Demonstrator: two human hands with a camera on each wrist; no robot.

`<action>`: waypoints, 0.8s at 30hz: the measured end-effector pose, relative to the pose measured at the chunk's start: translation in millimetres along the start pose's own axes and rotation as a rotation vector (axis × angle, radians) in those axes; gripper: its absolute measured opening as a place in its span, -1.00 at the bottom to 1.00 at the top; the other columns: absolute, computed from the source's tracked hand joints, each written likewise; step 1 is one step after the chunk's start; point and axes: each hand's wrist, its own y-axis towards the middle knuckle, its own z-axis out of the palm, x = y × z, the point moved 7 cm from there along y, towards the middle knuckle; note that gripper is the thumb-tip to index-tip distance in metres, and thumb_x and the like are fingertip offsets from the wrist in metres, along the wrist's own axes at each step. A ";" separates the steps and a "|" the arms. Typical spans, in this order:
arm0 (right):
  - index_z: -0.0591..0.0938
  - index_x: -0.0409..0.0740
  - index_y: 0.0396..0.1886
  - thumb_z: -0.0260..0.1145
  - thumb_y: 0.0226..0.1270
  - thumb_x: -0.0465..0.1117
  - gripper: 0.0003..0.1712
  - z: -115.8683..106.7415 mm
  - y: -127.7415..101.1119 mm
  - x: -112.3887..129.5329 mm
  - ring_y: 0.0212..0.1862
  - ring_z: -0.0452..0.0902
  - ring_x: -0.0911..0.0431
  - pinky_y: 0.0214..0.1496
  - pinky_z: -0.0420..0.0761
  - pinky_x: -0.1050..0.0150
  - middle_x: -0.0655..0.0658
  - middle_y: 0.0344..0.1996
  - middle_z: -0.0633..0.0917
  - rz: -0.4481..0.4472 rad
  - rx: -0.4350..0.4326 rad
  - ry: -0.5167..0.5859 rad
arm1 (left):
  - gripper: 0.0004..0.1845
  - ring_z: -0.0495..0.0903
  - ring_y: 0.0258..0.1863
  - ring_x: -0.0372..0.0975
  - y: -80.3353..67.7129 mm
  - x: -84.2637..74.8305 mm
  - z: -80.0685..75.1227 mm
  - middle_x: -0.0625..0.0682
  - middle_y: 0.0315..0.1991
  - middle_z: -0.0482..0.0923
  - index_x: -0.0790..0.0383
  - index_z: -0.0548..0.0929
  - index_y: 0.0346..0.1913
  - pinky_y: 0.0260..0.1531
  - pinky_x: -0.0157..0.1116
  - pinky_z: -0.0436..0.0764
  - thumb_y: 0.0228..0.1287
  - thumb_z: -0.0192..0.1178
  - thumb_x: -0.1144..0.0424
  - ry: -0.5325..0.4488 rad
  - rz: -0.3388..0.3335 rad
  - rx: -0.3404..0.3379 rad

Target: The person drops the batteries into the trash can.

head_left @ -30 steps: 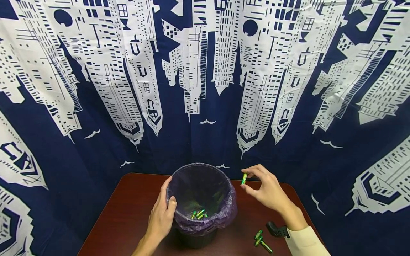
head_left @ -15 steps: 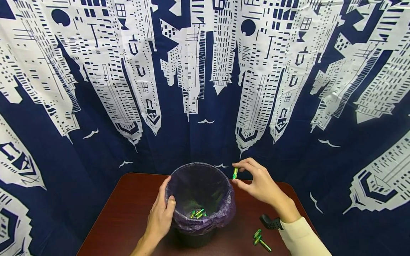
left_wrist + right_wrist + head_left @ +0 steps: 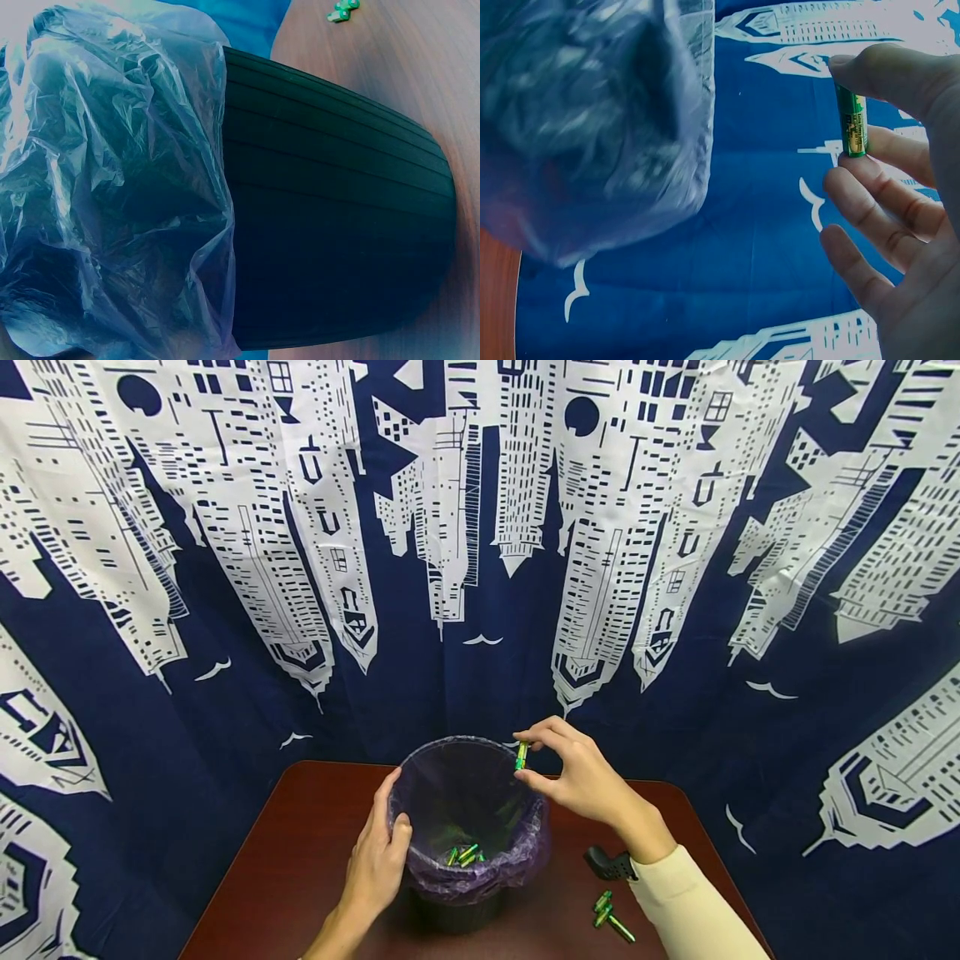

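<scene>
Between thumb and fingertips my right hand [image 3: 581, 772] pinches a small green and gold battery [image 3: 521, 755] by its two ends, above the right side of a trash can's rim. The right wrist view shows the same battery [image 3: 853, 124] from close by. My left hand [image 3: 378, 852] grips the left rim of the dark trash can [image 3: 337, 202], thumb outside and fingers at the edge. A translucent purple bag [image 3: 480, 881] lines the can and folds over its rim. Several batteries [image 3: 467, 855] lie at the bottom inside.
Several more green batteries [image 3: 611, 917] lie in a small pile on the reddish-brown table [image 3: 300, 827], right of the can. A black strap device [image 3: 609, 864] sits on the right wrist. Behind the table hangs a navy curtain [image 3: 450, 685] with white buildings.
My right hand has moved left with the battery, from beside the can to over its right rim. The left hand keeps its grip on the rim.
</scene>
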 end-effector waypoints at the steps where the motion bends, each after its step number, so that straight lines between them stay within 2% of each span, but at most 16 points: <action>1: 0.86 -0.05 0.25 0.81 0.27 -0.23 -0.45 1.4 2.8 1.6 0.03 0.79 0.05 0.12 0.79 0.14 -0.02 0.14 0.84 0.002 0.010 0.004 | -0.20 0.75 0.46 0.24 0.2 0.0 0.3 0.01 0.81 0.45 -0.49 0.20 0.86 0.12 0.41 0.72 0.70 0.08 0.09 0.000 0.001 0.001; 7: 0.85 -0.09 0.29 0.78 0.33 -0.21 -0.45 10.7 19.9 8.0 0.08 0.83 -0.03 0.18 0.85 -0.03 -0.06 0.18 0.82 0.031 0.073 0.052 | -0.21 0.76 0.45 0.24 2.3 -0.7 1.3 0.01 0.81 0.44 -0.40 0.21 0.88 0.07 0.38 0.74 0.70 0.07 0.08 0.001 0.015 -0.003; 11: 0.85 -0.12 0.31 0.77 0.35 -0.20 -0.44 19.6 29.7 10.9 0.09 0.84 -0.10 0.21 0.86 -0.12 -0.10 0.19 0.81 0.036 0.109 0.081 | -0.20 0.79 0.40 0.22 2.6 -1.3 0.8 0.02 0.80 0.46 -0.46 0.20 0.87 0.02 0.34 0.75 0.70 0.08 0.09 0.006 0.018 -0.007; 14: 0.85 -0.15 0.32 0.76 0.36 -0.20 -0.44 26.5 35.2 13.8 0.07 0.84 -0.06 0.22 0.86 -0.05 -0.11 0.16 0.82 0.022 0.124 0.086 | -0.19 0.80 0.38 0.21 1.8 -1.6 0.3 0.01 0.79 0.47 -0.52 0.18 0.86 0.02 0.33 0.75 0.70 0.07 0.09 0.009 0.011 -0.004; 19: 0.86 -0.14 0.30 0.76 0.37 -0.21 -0.47 34.3 42.3 20.1 0.03 0.79 0.06 0.19 0.84 0.10 -0.09 0.14 0.82 -0.005 0.134 0.103 | -0.20 0.75 0.45 0.25 0.4 -0.6 0.6 0.02 0.81 0.45 -0.47 0.19 0.87 0.12 0.41 0.72 0.70 0.08 0.10 0.008 0.000 0.006; 24: 0.87 -0.12 0.29 0.75 0.39 -0.18 -0.49 39.0 47.6 21.7 0.03 0.78 0.06 0.16 0.84 0.07 -0.08 0.13 0.82 -0.019 0.146 0.103 | -0.20 0.71 0.50 0.30 0.6 -0.4 1.5 0.04 0.82 0.42 -0.43 0.19 0.88 0.14 0.45 0.70 0.71 0.07 0.10 0.006 0.001 0.014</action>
